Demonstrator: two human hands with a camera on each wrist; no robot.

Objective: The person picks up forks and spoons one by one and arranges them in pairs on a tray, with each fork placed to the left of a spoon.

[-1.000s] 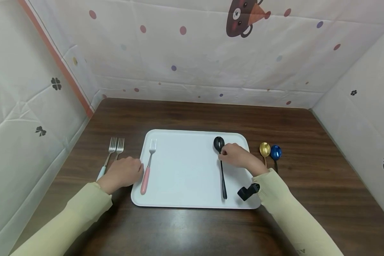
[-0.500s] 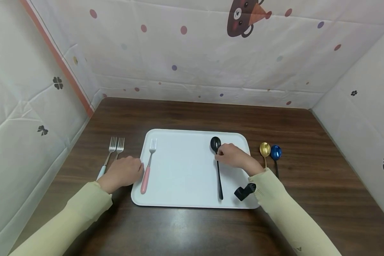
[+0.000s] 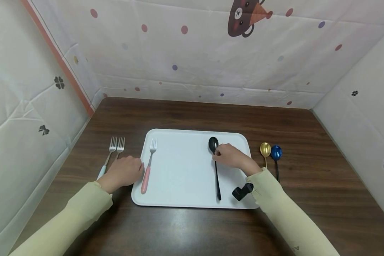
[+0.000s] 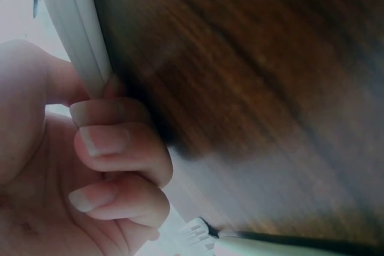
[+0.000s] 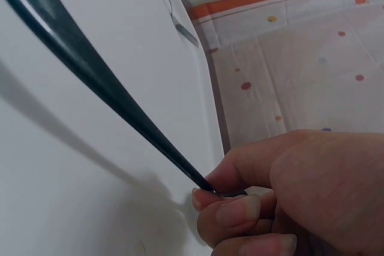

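A white tray point(image 3: 182, 167) lies on the table. My left hand point(image 3: 123, 173) holds its left edge; in the left wrist view thumb and index finger pinch the tray's rim point(image 4: 75, 28), the other fingers curled. With my right hand point(image 3: 231, 156) I pinch a black spoon point(image 3: 217, 181) near the upper part of its handle, bowl pointing away. Its shadow lies apart from the spoon handle point(image 5: 96, 76) in the right wrist view, so it looks slightly raised over the tray. On the tray's left side lies a pink-handled fork point(image 3: 145, 179), tines pointing away.
Left of the tray lie two forks, one with a pale blue handle point(image 3: 101, 172), the other fork point(image 3: 120, 144) partly behind my left hand. To the right are a gold spoon point(image 3: 265, 150) and a blue spoon point(image 3: 276, 153). Printed cloth point(image 3: 192, 46) walls the table in.
My right hand has carried the black spoon a little to the left over the tray. The left hand and the pink-handled fork have stayed in place.
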